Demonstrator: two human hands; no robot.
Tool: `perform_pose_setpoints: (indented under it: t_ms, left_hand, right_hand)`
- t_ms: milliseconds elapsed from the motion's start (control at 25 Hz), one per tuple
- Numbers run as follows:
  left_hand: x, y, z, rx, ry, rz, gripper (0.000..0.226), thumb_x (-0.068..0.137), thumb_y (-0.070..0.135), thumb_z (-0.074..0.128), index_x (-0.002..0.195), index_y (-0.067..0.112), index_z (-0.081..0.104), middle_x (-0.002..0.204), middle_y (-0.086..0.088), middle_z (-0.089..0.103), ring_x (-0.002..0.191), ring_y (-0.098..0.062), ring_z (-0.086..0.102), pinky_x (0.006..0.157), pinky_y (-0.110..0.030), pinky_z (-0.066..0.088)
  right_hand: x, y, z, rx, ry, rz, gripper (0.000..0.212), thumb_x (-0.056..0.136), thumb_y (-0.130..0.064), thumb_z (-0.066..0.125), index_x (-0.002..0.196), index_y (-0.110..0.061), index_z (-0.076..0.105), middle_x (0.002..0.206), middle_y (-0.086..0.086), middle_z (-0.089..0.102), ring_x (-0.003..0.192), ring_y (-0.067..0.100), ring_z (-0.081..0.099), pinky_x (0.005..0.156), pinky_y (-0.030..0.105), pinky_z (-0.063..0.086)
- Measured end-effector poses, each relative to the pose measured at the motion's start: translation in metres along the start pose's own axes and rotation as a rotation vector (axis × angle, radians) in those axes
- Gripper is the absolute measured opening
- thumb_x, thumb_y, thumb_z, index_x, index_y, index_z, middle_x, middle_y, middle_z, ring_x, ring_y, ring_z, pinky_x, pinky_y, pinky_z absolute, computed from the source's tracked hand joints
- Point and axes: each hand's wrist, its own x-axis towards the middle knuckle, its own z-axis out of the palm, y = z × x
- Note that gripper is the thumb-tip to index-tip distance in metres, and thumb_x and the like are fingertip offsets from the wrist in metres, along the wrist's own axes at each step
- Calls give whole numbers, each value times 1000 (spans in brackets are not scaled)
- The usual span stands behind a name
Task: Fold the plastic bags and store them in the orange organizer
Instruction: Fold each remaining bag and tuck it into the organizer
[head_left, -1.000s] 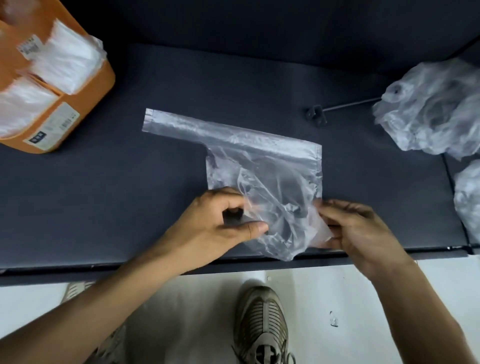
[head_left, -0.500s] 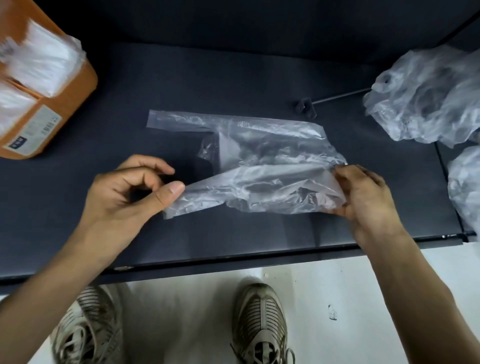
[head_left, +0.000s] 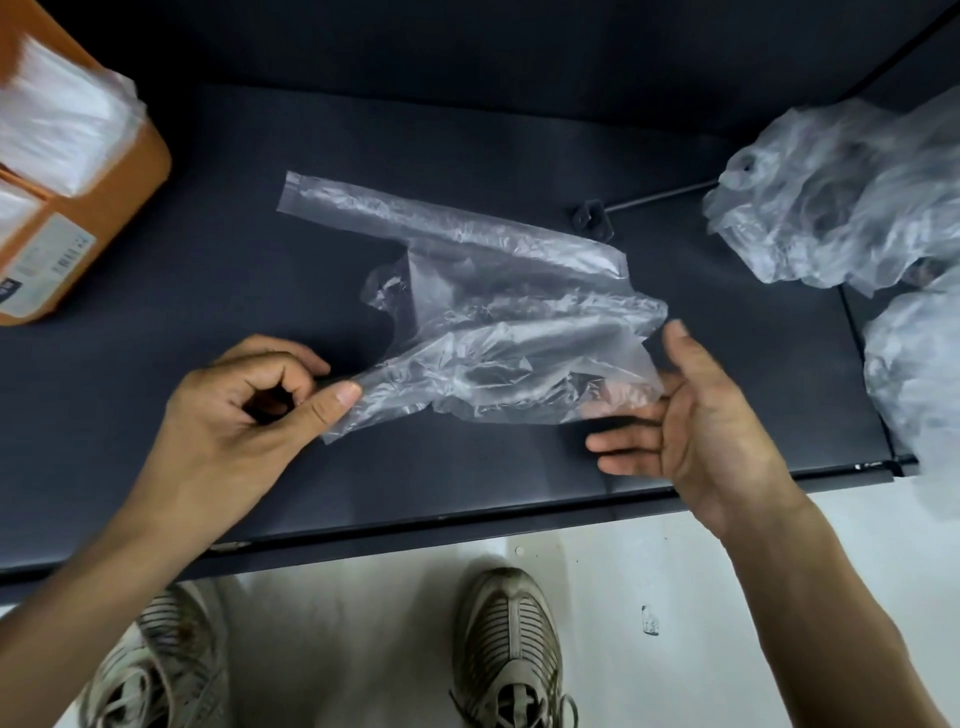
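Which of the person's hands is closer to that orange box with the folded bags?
Left. The left hand lies below and to the right of the orange organizer, pinching the plastic bag. The right hand is much farther, across the bag.

We note the orange organizer (head_left: 111, 195) at the upper left is cut off by the frame's left and top edges; the white folded bags (head_left: 57, 117) inside it are blurred. At the right edge, the crumpled plastic bags (head_left: 852, 192) run out of frame, the lower bundle smeared. The right hand (head_left: 696, 415) has its fingertips veiled behind the clear plastic bag (head_left: 498, 322). We cannot tell the exact grip of the left hand (head_left: 260, 410). Both shoes (head_left: 509, 644) are cropped at the bottom edge.
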Motion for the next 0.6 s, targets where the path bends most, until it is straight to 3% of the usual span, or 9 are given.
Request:
perform_pose_setpoints:
  t_ms: [120,200,360,520,600]
  left_hand:
    - [2,-1,0,-37,-9,-20,45,77,54,70,59,14,59,91,6,68,84,-11,65,78,-19,47]
    - [5,-1,-4,-129,-15,-72,52,76,61,73,57,15,57,86,5,68,81,-11,65,77,-24,47]
    - [11,-4,-19,-310,-131,-154,69,68,73,75,61,7,57,89,-7,66,86,-13,61,81,-18,44]
    - [13,-1,-26,-536,-286,-114,48,71,57,82,63,14,64,97,-7,71,99,-19,64,89,-24,49]
    - [16,0,-28,-567,-320,-106,41,71,53,84,66,16,65,87,-8,71,87,-21,64,80,-25,52]
  right_hand:
    - [2,3,4,75,17,-24,33,74,-41,70,90,-12,70,85,15,75,60,26,71,52,33,59]
    - [6,5,-1,131,61,-4,28,73,-35,72,91,-14,69,84,11,75,58,22,70,50,29,57]
    - [13,7,-10,137,142,16,22,77,-32,73,90,-15,67,77,3,73,58,16,70,50,26,57]
    - [19,9,-13,134,168,9,21,79,-28,75,94,-15,68,73,-1,72,55,12,67,51,23,56]
    - [20,10,-14,153,150,24,18,79,-28,75,91,-17,68,72,-2,71,54,11,67,51,23,56]
